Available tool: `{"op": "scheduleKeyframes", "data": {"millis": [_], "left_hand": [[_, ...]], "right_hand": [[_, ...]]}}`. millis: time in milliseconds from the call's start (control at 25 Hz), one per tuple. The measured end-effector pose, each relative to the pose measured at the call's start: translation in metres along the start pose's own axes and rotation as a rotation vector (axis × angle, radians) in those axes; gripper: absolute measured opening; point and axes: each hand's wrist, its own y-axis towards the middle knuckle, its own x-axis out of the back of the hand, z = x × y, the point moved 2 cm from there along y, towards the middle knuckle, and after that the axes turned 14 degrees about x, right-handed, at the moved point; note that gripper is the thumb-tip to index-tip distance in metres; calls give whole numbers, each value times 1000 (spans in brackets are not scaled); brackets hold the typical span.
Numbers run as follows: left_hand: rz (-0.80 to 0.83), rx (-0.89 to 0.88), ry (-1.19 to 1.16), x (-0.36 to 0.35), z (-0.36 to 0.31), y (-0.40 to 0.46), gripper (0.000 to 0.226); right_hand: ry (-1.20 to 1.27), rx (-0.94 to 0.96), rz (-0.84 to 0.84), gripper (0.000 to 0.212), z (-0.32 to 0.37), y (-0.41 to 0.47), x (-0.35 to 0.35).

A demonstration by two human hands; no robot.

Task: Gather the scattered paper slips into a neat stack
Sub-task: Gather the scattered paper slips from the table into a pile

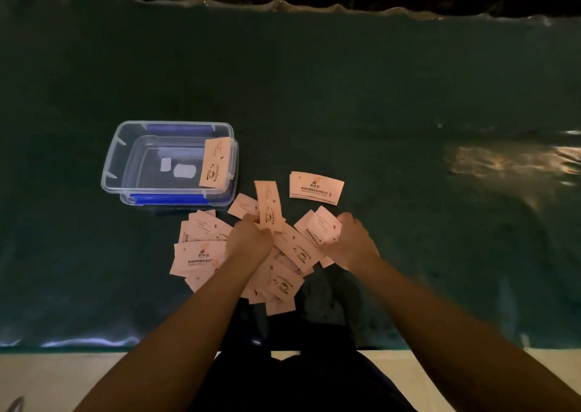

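Note:
Pale pink printed paper slips lie scattered in a loose heap on the dark green table cover near its front edge. My left hand is closed on one slip that stands upright above the heap. My right hand grips a few fanned slips at the heap's right side. A small squared stack of slips lies apart, just beyond the heap to the right. One more slip leans inside the plastic box.
A clear plastic box with blue clips sits on its lid at the left, just beyond the heap. The green table cover stretches far back and to both sides. A pale floor strip runs below the table's front edge.

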Motion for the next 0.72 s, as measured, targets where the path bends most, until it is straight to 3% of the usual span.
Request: {"op": "scheduleKeyframes", "data": {"millis": [240,440,720], "left_hand": [[6,-27,2,7,16,0,7],[42,2,-40,17,36,3,12],[71,24,-200,27,48,0,9]], "right_hand": [[39,-55,-47,72,11,-2,-19],[96,-161,-21,66,16,6,-15],[259,-197,-165,56,14,7,-6]]}}
